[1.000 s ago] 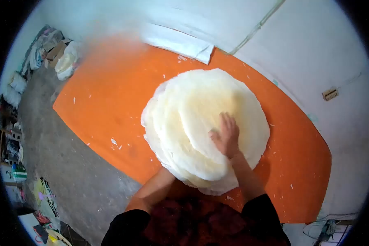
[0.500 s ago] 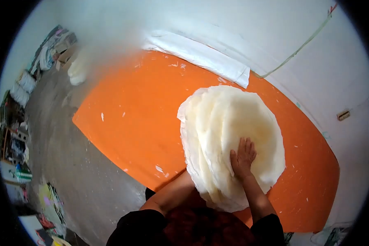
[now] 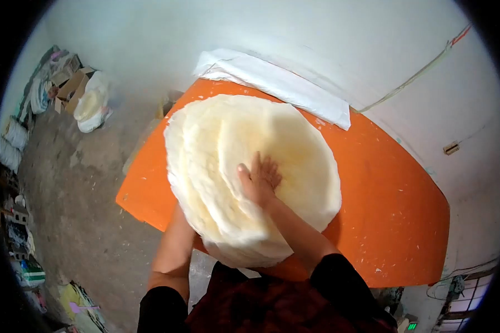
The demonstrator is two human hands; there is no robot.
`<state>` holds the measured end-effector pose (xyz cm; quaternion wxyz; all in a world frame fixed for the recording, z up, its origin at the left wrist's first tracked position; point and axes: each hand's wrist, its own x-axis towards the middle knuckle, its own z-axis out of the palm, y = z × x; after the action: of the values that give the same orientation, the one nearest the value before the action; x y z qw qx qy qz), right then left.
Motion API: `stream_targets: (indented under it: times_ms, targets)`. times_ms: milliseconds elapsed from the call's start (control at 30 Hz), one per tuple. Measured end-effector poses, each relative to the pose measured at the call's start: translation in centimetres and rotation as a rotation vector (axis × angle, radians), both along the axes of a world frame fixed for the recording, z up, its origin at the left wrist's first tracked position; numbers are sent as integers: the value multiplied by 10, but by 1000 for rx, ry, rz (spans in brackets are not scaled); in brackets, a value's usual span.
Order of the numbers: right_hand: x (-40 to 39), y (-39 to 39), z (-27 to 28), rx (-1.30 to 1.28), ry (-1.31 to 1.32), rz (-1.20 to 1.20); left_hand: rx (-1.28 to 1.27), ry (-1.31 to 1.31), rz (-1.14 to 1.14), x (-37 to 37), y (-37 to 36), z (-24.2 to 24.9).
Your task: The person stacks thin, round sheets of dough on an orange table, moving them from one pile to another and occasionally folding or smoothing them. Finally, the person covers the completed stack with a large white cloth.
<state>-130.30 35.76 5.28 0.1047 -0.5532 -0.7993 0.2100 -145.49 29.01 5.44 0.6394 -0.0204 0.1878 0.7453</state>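
A thick stack of pale cream, roughly round, soft sheets [image 3: 311, 172] is over the orange table [image 3: 389, 222], its layers fanned out toward the left. My right hand [image 3: 260, 178] lies on top of the stack near its middle, fingers spread. My left forearm reaches up to the stack's lower left edge, and the left hand is hidden beneath the sheets.
A folded white sheet [image 3: 278, 83] lies along the table's back edge by the wall. Cardboard boxes [image 3: 72, 89] and a white bag [image 3: 91, 105] stand on the floor at the upper left. A cord [image 3: 411, 75] hangs on the wall.
The stack has moved left across the table with both arms. My right hand still rests on top of it. The view has shifted a little.
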Motion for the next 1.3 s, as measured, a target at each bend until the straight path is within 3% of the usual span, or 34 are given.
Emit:
stream_targets:
  times_ms: [133,200,300,367,400,500,567,633,700,767,933,1033,1100,1300]
  targets:
    - [-23,-3,23,-64,-61,288,40,22,135,-69,-38,2]
    - [-19,0,19,-19,-28,413,-68,81,251,-84,-57,17]
    - [1,13,9,18,82,519,-624,377,517,-70,-60,79]
    - [6,21,13,-50,141,566,-484,1046,409,-54,-45,63]
    - [9,30,-1,81,243,606,-409,1340,373,-40,-34,55]
    - [27,61,3,-547,525,478,-272,2189,158,39,11,45]
    - [61,82,35,-684,825,229,-278,2486,50,83,30,29]
    - [109,116,43,-753,1110,123,-234,2610,-35,103,36,11]
    - [143,146,61,-632,1061,-316,-267,2706,-51,109,34,-17]
    - [184,191,31,-542,1135,-462,-266,2723,-103,110,36,-15]
    - [228,275,11,-494,1219,-587,-317,2768,-256,112,39,-11]
    - [239,345,-22,-534,1341,-395,-304,2775,-288,111,45,-13]
    - [229,369,-23,-524,1486,-402,-317,2765,-293,110,44,-15]
    - [196,393,-19,-463,1479,-667,-302,2757,-283,108,49,-17]
